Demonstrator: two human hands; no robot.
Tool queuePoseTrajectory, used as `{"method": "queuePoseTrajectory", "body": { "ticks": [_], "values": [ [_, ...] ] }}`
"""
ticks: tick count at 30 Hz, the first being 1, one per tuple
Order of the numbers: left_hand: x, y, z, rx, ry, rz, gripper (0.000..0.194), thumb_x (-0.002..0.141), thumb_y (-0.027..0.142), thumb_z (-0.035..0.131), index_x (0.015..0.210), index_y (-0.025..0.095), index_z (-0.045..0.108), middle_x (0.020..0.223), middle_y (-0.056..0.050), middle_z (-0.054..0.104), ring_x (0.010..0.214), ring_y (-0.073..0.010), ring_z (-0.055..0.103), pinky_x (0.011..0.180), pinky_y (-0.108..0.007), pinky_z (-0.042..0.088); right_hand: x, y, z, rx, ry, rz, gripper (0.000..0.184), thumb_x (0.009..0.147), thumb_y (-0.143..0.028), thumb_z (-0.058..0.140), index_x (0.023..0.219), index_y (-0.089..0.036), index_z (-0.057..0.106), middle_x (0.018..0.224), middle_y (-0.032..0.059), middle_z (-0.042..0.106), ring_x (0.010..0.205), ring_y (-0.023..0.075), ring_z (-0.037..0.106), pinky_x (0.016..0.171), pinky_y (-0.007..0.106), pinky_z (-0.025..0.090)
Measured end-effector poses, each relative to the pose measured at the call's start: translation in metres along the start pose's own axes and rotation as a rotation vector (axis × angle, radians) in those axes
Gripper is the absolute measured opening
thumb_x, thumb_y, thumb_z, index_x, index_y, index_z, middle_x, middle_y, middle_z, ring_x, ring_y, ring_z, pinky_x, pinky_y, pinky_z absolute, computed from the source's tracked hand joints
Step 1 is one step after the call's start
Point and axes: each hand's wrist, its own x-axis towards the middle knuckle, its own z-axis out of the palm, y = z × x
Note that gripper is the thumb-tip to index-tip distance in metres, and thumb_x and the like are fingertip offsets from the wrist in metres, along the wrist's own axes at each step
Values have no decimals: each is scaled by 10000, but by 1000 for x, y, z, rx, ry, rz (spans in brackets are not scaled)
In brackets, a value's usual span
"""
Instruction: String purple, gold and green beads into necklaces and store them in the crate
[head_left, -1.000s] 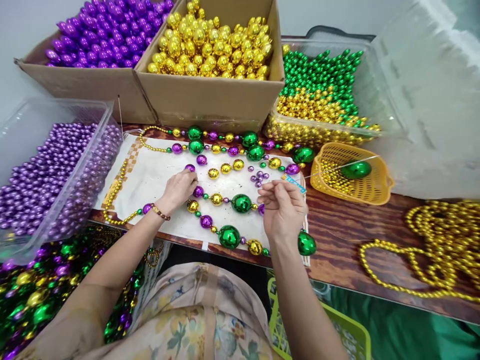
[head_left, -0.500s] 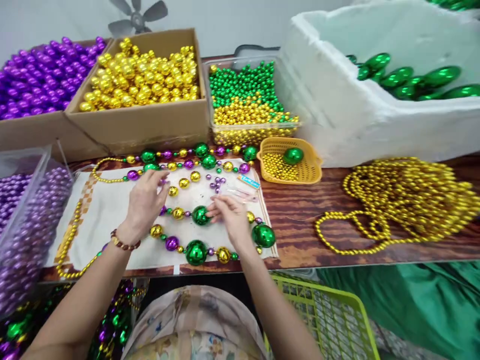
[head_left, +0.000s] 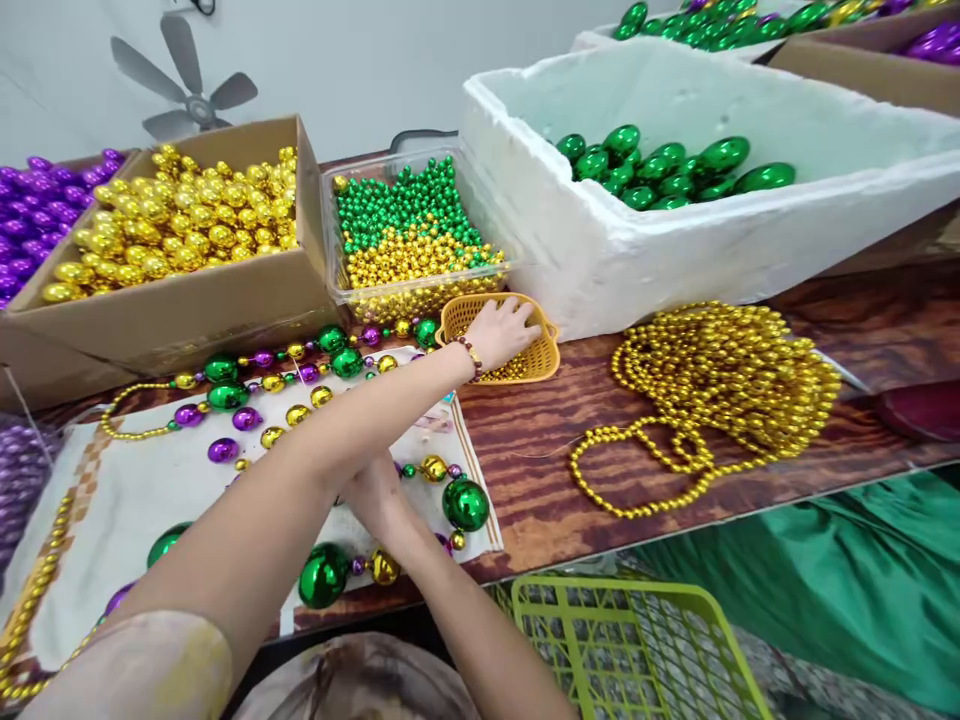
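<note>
My left hand (head_left: pixel 504 335), with a beaded bracelet at the wrist, reaches into a small orange basket (head_left: pixel 550 362) of tiny gold beads. Its fingers are apart and curve downward; what lies under the palm is hidden. Below that forearm, my right hand (head_left: pixel 375 492) is over the white cloth (head_left: pixel 172 480), its fingers covered by my left arm. Close by it runs a strand with a large green ball (head_left: pixel 466 504), a gold ball (head_left: pixel 433 468) and small beads. Another large green ball (head_left: pixel 324 575) lies nearer me. Loose gold balls (head_left: pixel 298 414) and purple balls (head_left: pixel 223 450) rest on the cloth.
Behind stand a cardboard box (head_left: pixel 225 290) of gold balls, a clear tub (head_left: pixel 420 290) of green and gold beads, and a white foam box (head_left: pixel 600 260) of green ovals. A gold bead heap (head_left: pixel 727 390) lies at right. Below the table edge is a lime-green crate (head_left: pixel 615 590).
My left hand has gone from the cloth to the orange basket, crossing over my right arm. The camera view has swung right. The green ball in the basket is no longer visible.
</note>
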Motion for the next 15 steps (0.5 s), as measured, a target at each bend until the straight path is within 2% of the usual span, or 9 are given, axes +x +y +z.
{"method": "queuePoseTrajectory", "body": {
  "ticks": [2,3,5,8,11,13,15],
  "values": [
    [3,-2,6,-20,-14,-20,372,1013,99,367,1245,132,656,1331,-215,575,1269,-351,520,928,-474,486,1,1,-1,12,8,-35,170,762,-80,624,703,-235,657,820,32,767,1043,265,698,920,348,534],
    [2,-3,6,-47,-6,-41,359,999,96,406,1271,130,638,1332,-218,570,1260,-345,524,927,-468,495,2,1,-1,17,7,-29,172,760,-79,628,694,-236,650,817,35,767,1033,268,698,919,350,531],
    [-4,-8,2,-148,41,-93,384,958,125,523,1335,136,589,1341,-213,545,1230,-331,539,938,-461,509,2,0,-2,22,-13,23,209,777,-81,601,627,-226,609,716,43,740,868,258,714,813,332,542],
    [-24,-17,-20,-413,148,-168,507,884,206,668,1375,160,550,1333,-171,520,1197,-293,555,1022,-451,494,2,-4,-4,62,-44,89,275,839,-122,547,579,-210,564,567,27,659,616,201,668,631,278,506],
    [-67,-22,-55,-701,297,-201,502,822,229,735,1299,182,586,1294,-127,556,1237,-272,536,1121,-446,437,2,-7,-5,127,-49,110,226,855,-149,533,644,-203,595,571,-3,653,530,150,637,545,227,472],
    [-111,-19,-77,-901,395,-246,428,832,257,730,1236,204,600,1267,-99,598,1213,-256,562,1106,-436,456,4,-6,-5,175,-45,126,161,842,-180,552,698,-203,622,590,-11,663,504,136,630,490,206,456],
    [-163,-12,-91,-1065,479,-325,374,897,312,677,1249,231,579,1254,-85,625,1139,-233,614,1043,-412,504,5,-6,-5,232,-24,145,143,843,-257,558,733,-199,627,596,-5,661,483,135,619,438,200,442]
  ]
}}
